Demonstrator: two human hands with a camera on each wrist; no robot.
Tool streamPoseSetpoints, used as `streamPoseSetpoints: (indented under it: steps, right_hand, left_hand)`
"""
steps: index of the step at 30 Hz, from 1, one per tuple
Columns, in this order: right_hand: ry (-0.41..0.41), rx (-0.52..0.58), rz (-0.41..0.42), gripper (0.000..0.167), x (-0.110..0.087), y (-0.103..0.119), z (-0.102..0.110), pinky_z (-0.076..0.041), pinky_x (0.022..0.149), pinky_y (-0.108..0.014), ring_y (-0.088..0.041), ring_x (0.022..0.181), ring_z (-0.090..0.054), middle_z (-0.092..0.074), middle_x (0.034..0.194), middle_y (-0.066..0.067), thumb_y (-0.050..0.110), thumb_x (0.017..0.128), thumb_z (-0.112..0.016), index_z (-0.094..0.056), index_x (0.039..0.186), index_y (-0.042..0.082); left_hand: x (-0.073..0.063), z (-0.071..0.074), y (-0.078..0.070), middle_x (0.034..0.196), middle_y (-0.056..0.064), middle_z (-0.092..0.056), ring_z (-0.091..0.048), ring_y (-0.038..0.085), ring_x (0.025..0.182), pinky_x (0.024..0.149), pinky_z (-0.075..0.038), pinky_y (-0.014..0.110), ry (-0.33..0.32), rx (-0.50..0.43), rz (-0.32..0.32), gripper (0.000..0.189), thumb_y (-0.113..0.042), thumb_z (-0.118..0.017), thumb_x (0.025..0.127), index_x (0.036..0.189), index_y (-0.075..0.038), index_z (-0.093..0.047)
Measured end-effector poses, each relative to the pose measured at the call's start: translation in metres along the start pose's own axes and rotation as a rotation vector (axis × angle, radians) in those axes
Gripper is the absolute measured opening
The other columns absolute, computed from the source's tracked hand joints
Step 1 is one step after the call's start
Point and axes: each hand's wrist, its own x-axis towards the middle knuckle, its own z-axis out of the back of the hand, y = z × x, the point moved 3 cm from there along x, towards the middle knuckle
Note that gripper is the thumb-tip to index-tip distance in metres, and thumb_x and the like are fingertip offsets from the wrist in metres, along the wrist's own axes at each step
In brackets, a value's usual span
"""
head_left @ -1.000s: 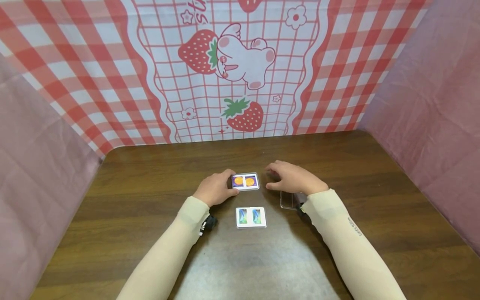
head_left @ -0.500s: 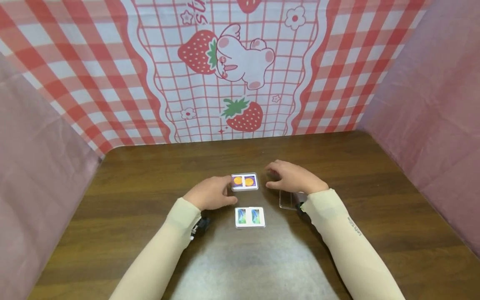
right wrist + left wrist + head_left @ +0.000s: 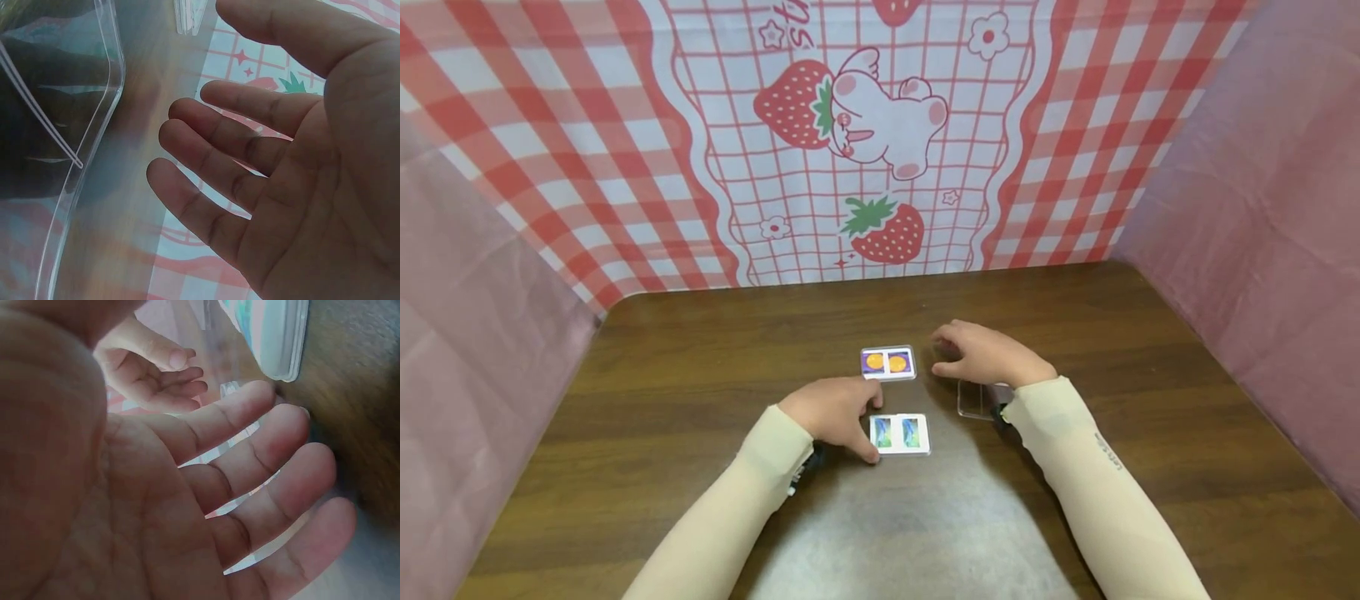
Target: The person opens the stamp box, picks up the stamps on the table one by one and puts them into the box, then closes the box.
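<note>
My left hand [image 3: 831, 410] is at the left end of a flat clear case [image 3: 901, 447] with two blue-green pictures on white. Its thumb lies at the near left corner. In the left wrist view the fingers are spread and loosely bent, with the white-edged case [image 3: 284, 340] just beyond their tips. Farther back lies a similar case [image 3: 887, 364] with two orange discs on purple. My right hand [image 3: 988, 354] hovers right of it, fingers loosely bent, holding nothing. A clear plastic box [image 3: 972, 400], partly hidden, sits under the right wrist; its divider shows in the right wrist view.
The brown wooden table [image 3: 1075, 317] ends at a red-and-white checked cloth [image 3: 880, 125] with strawberries. Pink cloth [image 3: 1247, 208] hangs on both sides.
My left hand has let go of the orange-disc case, drawn back, and come nearer to the blue-green case. The right hand has stayed still.
</note>
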Motion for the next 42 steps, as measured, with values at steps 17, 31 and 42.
streamPoseSetpoints:
  steps: [17,31,42]
  right_hand:
    - [0.009,0.020,-0.010,0.052,-0.002,-0.003,0.001,-0.051,0.100,-0.050,-0.027,0.116,-0.062,-0.064,0.127,-0.011,0.033,0.097,-0.074,-0.061,0.138,0.005]
    - [-0.042,0.009,-0.016,0.048,-0.017,-0.019,0.013,-0.051,0.097,-0.052,-0.029,0.113,-0.063,-0.065,0.124,-0.013,0.030,0.096,-0.075,-0.063,0.134,0.003]
    - [0.001,-0.097,-0.081,0.058,-0.039,-0.023,0.035,-0.051,0.092,-0.054,-0.032,0.109,-0.064,-0.065,0.124,-0.016,0.037,0.088,-0.082,-0.065,0.131,0.002]
  left_hand:
    - [0.005,-0.005,0.001,0.085,-0.006,-0.060,-0.052,0.013,0.073,0.070,-0.046,0.032,-0.055,0.035,-0.007,0.047,-0.040,-0.092,0.075,0.099,-0.016,-0.058]
    - [0.007,0.000,0.015,0.090,-0.004,-0.060,-0.054,0.017,0.078,0.074,-0.047,0.034,-0.105,-0.001,0.063,0.054,-0.041,-0.091,0.078,0.112,-0.013,-0.060]
    - [0.005,-0.001,0.022,0.091,-0.003,-0.062,-0.057,0.016,0.080,0.076,-0.049,0.035,-0.123,-0.031,0.071,0.052,-0.044,-0.089,0.079,0.111,-0.016,-0.059]
